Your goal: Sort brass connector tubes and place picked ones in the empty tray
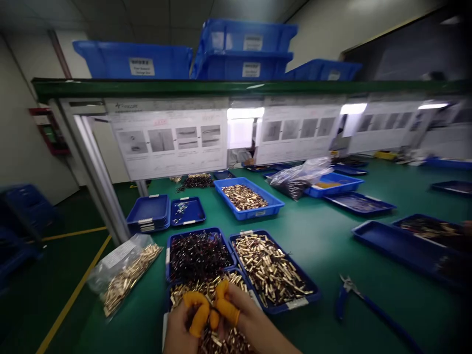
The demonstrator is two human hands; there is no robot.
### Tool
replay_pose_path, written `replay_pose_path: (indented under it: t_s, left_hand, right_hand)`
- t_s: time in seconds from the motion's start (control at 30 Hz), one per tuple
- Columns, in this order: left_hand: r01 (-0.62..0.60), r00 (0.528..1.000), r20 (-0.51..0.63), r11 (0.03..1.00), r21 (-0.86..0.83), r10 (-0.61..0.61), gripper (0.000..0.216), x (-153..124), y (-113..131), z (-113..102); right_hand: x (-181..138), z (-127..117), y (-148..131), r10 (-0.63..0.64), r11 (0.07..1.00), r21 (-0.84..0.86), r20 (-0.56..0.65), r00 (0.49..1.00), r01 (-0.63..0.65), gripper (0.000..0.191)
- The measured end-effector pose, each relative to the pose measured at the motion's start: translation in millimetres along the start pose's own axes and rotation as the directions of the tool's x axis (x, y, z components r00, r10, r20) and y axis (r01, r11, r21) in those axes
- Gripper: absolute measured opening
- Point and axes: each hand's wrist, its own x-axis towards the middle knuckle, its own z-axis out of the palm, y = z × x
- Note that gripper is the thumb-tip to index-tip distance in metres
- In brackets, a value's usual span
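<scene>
L hand (183,322) & R hand (239,309), bottom ctr: fingers curled, nearly meeting; grip can't tell. Gold parts (236,281) lie around/below. Risk: loose pinch could drop pc. among adj. dark parts (199,253), mixing stock.

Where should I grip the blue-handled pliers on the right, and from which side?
Probably best by the blue handles, with the right hand coming from the near side: the pliers lie flat, handles spread toward the person, metal jaws pointing away.
</scene>
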Motion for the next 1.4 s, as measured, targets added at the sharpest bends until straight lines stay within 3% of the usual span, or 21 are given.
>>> replay_pose_path:
  t_s: [0.03,0.13,0.23,0.33,0.47,0.63,0.8,0.9,1.07,1.4]
  left_hand:
    - [0.002,0.999,0.032,1.000,0.007,-0.002,0.045,-2,3,2]
    - [-0.046,0.999,-0.018,0.999,-0.009,0.046,0.038,-3,7,3]
    - [-0.051,0.998,0.024,0.999,0.015,0.051,0.031,0,4,0]
    - [-0.124,0.991,0.046,0.992,0.036,0.122,0.027,1,-1,-2]
    - [-0.197,0.979,0.063,0.978,0.072,0.192,0.025,0,-4,-2]
    - [-0.191,0.980,0.063,0.980,0.051,0.187,0.025,-1,-4,-1]
    - [-0.124,0.991,0.054,0.992,0.037,0.122,0.019,1,0,-1]
    - [-0.174,0.985,0.006,0.982,0.080,0.174,0.015,2,1,-3]
    - [-0.319,0.946,-0.014,0.940,0.124,0.323,0.014,3,-1,-6]
    - [-0.367,0.929,0.019,0.918,0.150,0.368,0.014,0,1,-5]
  right_hand:
    - [-1,0,-1,-0.001,1.000,-0.001,0.015,1.000,0.001,0.041]
    - [3,-1,4,0.002,0.987,-0.160,0.026,1.000,0.002,0.031]
    - [6,1,10,0.025,0.918,-0.395,-0.041,0.999,-0.039,0.014]
    - [4,6,10,0.023,0.852,-0.518,-0.112,0.993,-0.078,0.016]
    - [2,10,7,0.025,0.886,-0.455,-0.147,0.989,-0.090,0.015]
    - [3,4,5,0.049,0.958,-0.276,-0.131,0.990,-0.084,0.009]
    - [5,0,7,0.068,0.963,-0.248,-0.157,0.985,-0.106,0.018]
    - [5,-2,9,0.071,0.965,-0.234,-0.211,0.975,-0.120,0.028]
    - [5,-3,9,0.024,0.949,-0.308,-0.164,0.986,-0.074,0.026]
    - [4,-5,21,-0.114,0.758,-0.652,-0.080,0.990,0.035,0.013]
